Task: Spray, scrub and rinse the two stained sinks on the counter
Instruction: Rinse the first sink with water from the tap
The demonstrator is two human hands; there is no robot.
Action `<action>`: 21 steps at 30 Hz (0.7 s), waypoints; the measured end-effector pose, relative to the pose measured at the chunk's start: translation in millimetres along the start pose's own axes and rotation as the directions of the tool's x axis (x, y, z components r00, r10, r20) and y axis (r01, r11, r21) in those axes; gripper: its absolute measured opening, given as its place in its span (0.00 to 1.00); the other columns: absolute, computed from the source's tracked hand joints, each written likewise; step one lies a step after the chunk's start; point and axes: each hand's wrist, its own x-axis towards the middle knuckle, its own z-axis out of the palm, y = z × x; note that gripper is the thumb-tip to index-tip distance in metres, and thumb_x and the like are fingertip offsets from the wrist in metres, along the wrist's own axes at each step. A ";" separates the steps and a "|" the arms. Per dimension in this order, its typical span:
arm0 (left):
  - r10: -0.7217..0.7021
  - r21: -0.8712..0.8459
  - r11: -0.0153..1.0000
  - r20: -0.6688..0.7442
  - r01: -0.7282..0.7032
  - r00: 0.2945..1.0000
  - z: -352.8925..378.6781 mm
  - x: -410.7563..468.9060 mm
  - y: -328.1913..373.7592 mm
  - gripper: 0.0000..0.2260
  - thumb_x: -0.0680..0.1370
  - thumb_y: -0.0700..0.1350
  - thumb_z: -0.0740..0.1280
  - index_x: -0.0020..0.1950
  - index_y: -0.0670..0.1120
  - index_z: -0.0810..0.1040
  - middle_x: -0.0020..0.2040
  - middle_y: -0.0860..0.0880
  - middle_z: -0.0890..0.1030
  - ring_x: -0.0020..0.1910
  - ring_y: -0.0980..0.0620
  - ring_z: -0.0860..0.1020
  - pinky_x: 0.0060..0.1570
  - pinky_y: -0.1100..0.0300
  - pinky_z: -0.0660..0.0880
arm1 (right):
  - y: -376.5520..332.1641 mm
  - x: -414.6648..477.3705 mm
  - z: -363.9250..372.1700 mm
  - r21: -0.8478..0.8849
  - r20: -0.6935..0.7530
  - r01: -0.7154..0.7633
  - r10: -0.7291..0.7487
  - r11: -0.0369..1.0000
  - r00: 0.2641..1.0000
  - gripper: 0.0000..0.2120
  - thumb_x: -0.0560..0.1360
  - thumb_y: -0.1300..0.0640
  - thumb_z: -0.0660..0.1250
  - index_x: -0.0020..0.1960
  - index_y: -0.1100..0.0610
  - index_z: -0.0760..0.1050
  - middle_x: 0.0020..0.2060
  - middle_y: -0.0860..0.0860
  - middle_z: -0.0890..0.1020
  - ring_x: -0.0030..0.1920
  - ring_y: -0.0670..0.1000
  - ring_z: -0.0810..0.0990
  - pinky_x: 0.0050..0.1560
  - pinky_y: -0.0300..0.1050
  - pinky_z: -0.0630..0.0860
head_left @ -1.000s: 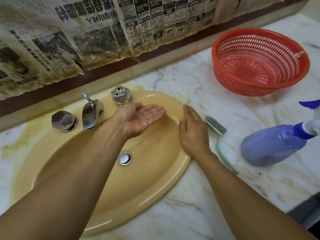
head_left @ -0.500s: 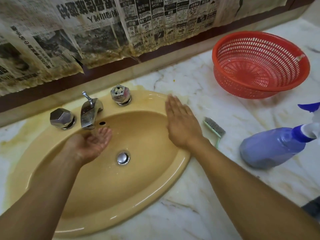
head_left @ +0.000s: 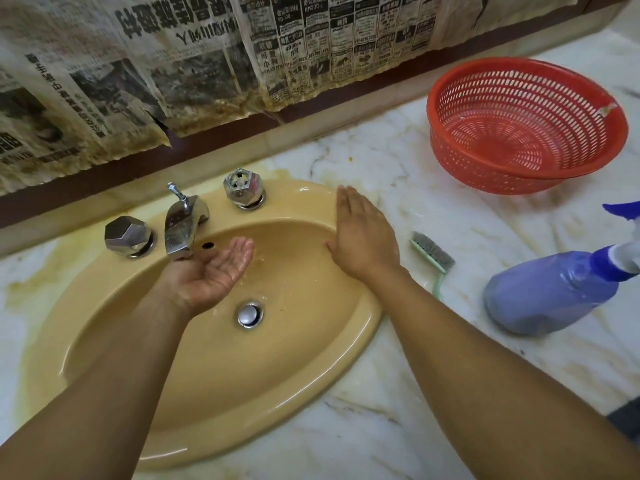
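Stained marble counter [head_left: 381, 431] with inset yellow sink [head_left: 242, 382], red basket [head_left: 519, 140], green-handled brush [head_left: 433, 253], purple spray bottle [head_left: 547, 292] on its side.

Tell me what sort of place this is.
Probably a bathroom or washroom, under cleaning: a yellow sink with a chrome tap is set in a marble counter, stained newspaper hangs behind, and a spray bottle and brush sit beside it.

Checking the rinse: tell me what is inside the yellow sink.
Inside the sink: a drain plug, an overflow hole, and the cupped, wet left hand under the spout. The forearms hide part of the bowl; the right hand covers its right rim.
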 end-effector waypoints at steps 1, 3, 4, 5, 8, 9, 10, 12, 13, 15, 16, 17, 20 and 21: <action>0.007 -0.007 1.000 -0.006 -0.007 1.000 -1.4 0.3 1.7 0.19 0.72 0.29 0.62 0.63 0.32 0.77 0.59 0.37 0.84 0.56 0.37 0.84 0.55 0.46 0.80 | 6.0 -10.4 1.4 0.050 -0.018 -0.043 0.044 0.998 0.999 0.43 0.80 0.44 0.66 0.83 0.60 0.45 0.82 0.56 0.54 0.81 0.55 0.54 0.79 0.49 0.55; 0.030 -0.026 0.999 -0.045 -0.032 0.999 -3.6 2.1 4.2 0.16 0.78 0.31 0.60 0.65 0.33 0.77 0.58 0.37 0.84 0.55 0.38 0.85 0.54 0.47 0.81 | 14.9 -25.4 3.1 0.157 -0.009 -0.096 0.099 0.983 0.995 0.40 0.81 0.46 0.65 0.83 0.59 0.48 0.82 0.54 0.54 0.81 0.54 0.55 0.78 0.48 0.58; 0.045 -0.057 0.997 -0.065 -0.048 0.997 -3.5 3.8 3.3 0.15 0.83 0.35 0.57 0.66 0.34 0.76 0.58 0.37 0.84 0.55 0.38 0.85 0.54 0.47 0.81 | 15.9 -29.8 3.1 0.187 0.000 -0.107 0.109 0.977 0.994 0.39 0.82 0.47 0.65 0.83 0.58 0.48 0.82 0.53 0.54 0.81 0.54 0.54 0.78 0.48 0.58; 0.059 -0.105 0.992 -0.087 -0.068 0.994 -2.1 5.8 -0.1 0.16 0.86 0.40 0.54 0.66 0.34 0.76 0.58 0.37 0.84 0.55 0.38 0.85 0.54 0.47 0.81 | 15.7 -31.8 3.8 0.187 0.001 -0.109 0.111 0.976 0.994 0.38 0.82 0.48 0.64 0.83 0.58 0.48 0.83 0.53 0.53 0.82 0.54 0.53 0.79 0.47 0.56; 0.088 -0.224 0.971 0.002 -0.086 0.996 27.3 7.9 -22.6 0.20 0.88 0.44 0.51 0.66 0.29 0.74 0.61 0.30 0.81 0.60 0.31 0.80 0.63 0.42 0.77 | 10.8 -24.2 7.7 0.023 -0.010 -0.060 0.060 0.998 0.998 0.39 0.83 0.52 0.63 0.83 0.61 0.44 0.83 0.57 0.46 0.83 0.55 0.45 0.80 0.49 0.46; 0.093 -0.205 0.975 0.056 -0.080 0.994 41.7 7.0 -28.6 0.21 0.88 0.44 0.51 0.66 0.28 0.72 0.64 0.28 0.79 0.65 0.30 0.77 0.69 0.40 0.72 | 7.1 -20.0 9.1 -0.057 0.001 -0.003 0.003 0.998 1.000 0.39 0.82 0.53 0.63 0.83 0.61 0.43 0.83 0.57 0.43 0.83 0.55 0.42 0.81 0.51 0.43; 0.107 -0.164 0.983 0.112 -0.088 0.988 57.0 5.9 -31.2 0.22 0.88 0.45 0.50 0.66 0.27 0.71 0.68 0.28 0.76 0.70 0.30 0.72 0.74 0.40 0.67 | 2.4 -14.1 10.5 -0.122 0.033 0.068 -0.065 0.990 0.997 0.39 0.82 0.52 0.62 0.83 0.60 0.41 0.83 0.57 0.41 0.82 0.55 0.39 0.81 0.54 0.40; 0.149 -0.083 0.987 0.165 -0.136 0.975 86.2 0.9 -26.8 0.23 0.88 0.46 0.49 0.72 0.29 0.68 0.75 0.32 0.69 0.78 0.36 0.65 0.78 0.41 0.60 | -11.5 7.0 10.7 -0.176 0.107 0.207 -0.191 0.962 0.976 0.39 0.82 0.50 0.59 0.83 0.57 0.40 0.82 0.54 0.38 0.82 0.53 0.36 0.80 0.59 0.36; 0.186 -0.059 0.982 0.167 -0.178 0.968 96.7 -0.9 -22.1 0.23 0.88 0.47 0.49 0.76 0.31 0.65 0.78 0.34 0.66 0.79 0.38 0.63 0.79 0.43 0.60 | -22.5 23.1 10.2 -0.187 0.130 0.261 -0.240 0.947 0.962 0.38 0.83 0.50 0.58 0.83 0.56 0.39 0.82 0.53 0.38 0.82 0.52 0.35 0.80 0.60 0.35; 0.247 -0.041 0.969 0.171 -0.243 0.954 101.3 -2.2 -15.5 0.23 0.88 0.46 0.50 0.79 0.34 0.62 0.80 0.36 0.64 0.81 0.40 0.61 0.79 0.46 0.59 | -50.2 57.9 7.6 -0.187 0.176 0.328 -0.296 0.926 0.939 0.37 0.83 0.51 0.55 0.83 0.56 0.38 0.82 0.53 0.38 0.81 0.51 0.35 0.80 0.58 0.35; 0.255 -0.026 0.967 0.172 -0.254 0.952 95.4 -2.5 -15.2 0.23 0.88 0.46 0.50 0.79 0.35 0.62 0.79 0.37 0.65 0.81 0.41 0.61 0.80 0.47 0.58 | -63.2 71.9 5.9 -0.166 0.202 0.350 -0.315 0.922 0.927 0.38 0.82 0.48 0.54 0.83 0.57 0.38 0.83 0.53 0.39 0.82 0.51 0.36 0.80 0.57 0.36; 0.253 -0.001 0.967 0.159 -0.256 0.954 84.7 -3.9 -17.6 0.22 0.88 0.45 0.50 0.79 0.35 0.64 0.78 0.38 0.67 0.80 0.42 0.63 0.80 0.47 0.59 | -72.6 81.1 6.3 -0.146 0.217 0.364 -0.329 0.920 0.919 0.39 0.81 0.45 0.55 0.83 0.58 0.39 0.83 0.54 0.40 0.82 0.51 0.37 0.81 0.56 0.38; 0.186 0.083 0.978 0.083 -0.192 0.979 34.6 -10.5 -35.1 0.20 0.87 0.44 0.51 0.74 0.36 0.70 0.72 0.38 0.76 0.73 0.42 0.73 0.75 0.48 0.67 | -66.3 82.0 7.5 -0.154 0.217 0.373 -0.337 0.915 0.916 0.43 0.81 0.38 0.57 0.83 0.58 0.40 0.83 0.54 0.42 0.82 0.52 0.40 0.81 0.56 0.42; 0.162 0.088 0.982 0.046 -0.166 0.986 14.3 -10.1 -40.1 0.19 0.88 0.44 0.51 0.71 0.36 0.72 0.68 0.38 0.79 0.70 0.42 0.76 0.71 0.48 0.71 | -52.6 73.2 5.2 -0.143 0.200 0.334 -0.303 0.932 0.932 0.44 0.81 0.36 0.57 0.83 0.57 0.40 0.83 0.54 0.41 0.82 0.53 0.40 0.81 0.56 0.43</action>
